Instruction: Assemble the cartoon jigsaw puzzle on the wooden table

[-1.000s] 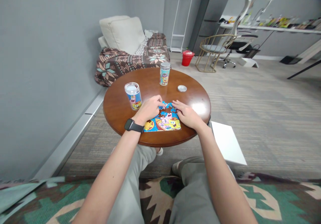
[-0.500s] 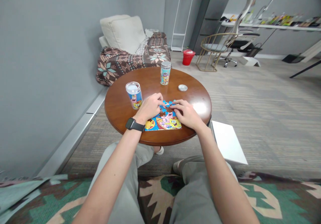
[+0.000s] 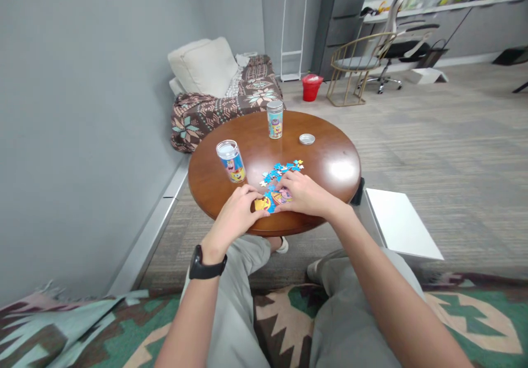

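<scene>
The partly assembled jigsaw puzzle (image 3: 264, 203), with blue, yellow and pink cartoon pictures, lies flat near the table's front edge. My left hand (image 3: 237, 212) is curled around its left side, thumb at the lower edge and fingers at the upper left. Over its right part lies my right hand (image 3: 305, 195), gripping it with thumb and fingers and hiding much of that side. Just beyond my fingers, several loose jigsaw pieces (image 3: 281, 171), mostly blue, are spread in a slanting band.
An open clear jar (image 3: 234, 164) with a cartoon print stands on the round wooden table (image 3: 214, 142), left of the pieces. Farther back are a lidded jar (image 3: 275, 120) and a loose silver lid (image 3: 307, 138). A white box (image 3: 402, 219) sits right of the table.
Both hands have come back from the loose pieces to the assembled puzzle's sides, uncovering the loose pieces. The left hand has moved nearer to me. The camera view has shifted.
</scene>
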{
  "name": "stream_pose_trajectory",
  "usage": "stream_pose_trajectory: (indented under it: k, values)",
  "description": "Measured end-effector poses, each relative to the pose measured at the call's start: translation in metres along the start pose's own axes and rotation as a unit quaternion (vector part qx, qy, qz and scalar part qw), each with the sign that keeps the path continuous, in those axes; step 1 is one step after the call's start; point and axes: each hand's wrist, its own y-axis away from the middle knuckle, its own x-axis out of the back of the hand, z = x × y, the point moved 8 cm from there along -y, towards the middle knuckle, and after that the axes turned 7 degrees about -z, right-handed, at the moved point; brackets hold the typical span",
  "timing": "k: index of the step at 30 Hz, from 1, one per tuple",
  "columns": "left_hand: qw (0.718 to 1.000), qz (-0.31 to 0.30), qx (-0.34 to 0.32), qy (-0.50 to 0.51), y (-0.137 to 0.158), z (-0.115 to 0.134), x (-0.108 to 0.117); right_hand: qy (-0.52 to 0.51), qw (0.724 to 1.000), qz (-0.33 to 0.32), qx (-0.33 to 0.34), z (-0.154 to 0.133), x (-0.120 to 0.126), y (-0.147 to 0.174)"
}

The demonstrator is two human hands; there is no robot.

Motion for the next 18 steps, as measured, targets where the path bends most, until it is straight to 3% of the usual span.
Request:
stream_pose_trajectory:
  k: [12, 18]
  values:
    - [0.994, -0.041, -0.035, 0.093, -0.047, 0.008, -0.013, -0.022, 0.998, 0.006, -0.063, 0.038, 0.011, 0.015]
    - [0.995, -0.05, -0.028, 0.083, -0.058, 0.009, -0.013, -0.035, 0.998, 0.03, 0.049, -0.002, 0.017, 0.009]
